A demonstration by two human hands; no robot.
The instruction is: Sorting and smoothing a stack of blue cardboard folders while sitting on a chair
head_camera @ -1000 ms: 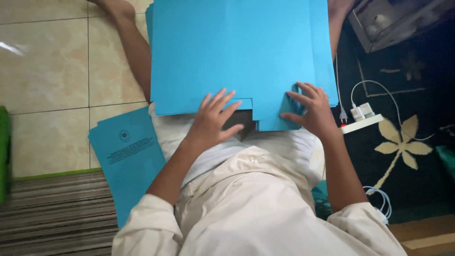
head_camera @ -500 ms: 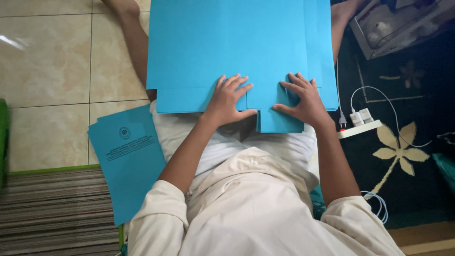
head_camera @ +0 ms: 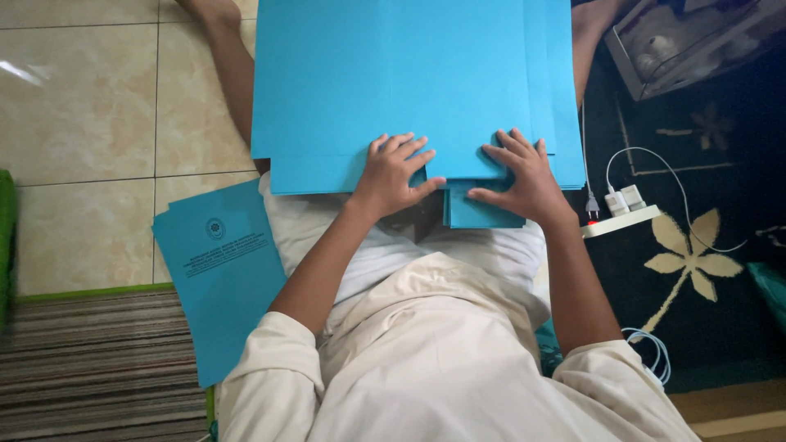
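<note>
Since a second ago both hands have slid up the large blue card sheet [head_camera: 409,82] lying across the person's lap, and the view has shifted a little. The left hand [head_camera: 393,172] lies flat, fingers spread, pressing the sheet's lower edge; it grips nothing. The right hand [head_camera: 524,176] likewise lies open and splayed on a folded flap [head_camera: 483,209] at the bottom edge. On the tiled floor [head_camera: 82,123] to the left lies a stack of blue folders [head_camera: 217,278] with a round emblem and dark print. A white power strip [head_camera: 618,217] with a plugged charger sits to the right on a dark patterned rug [head_camera: 696,311].
</note>
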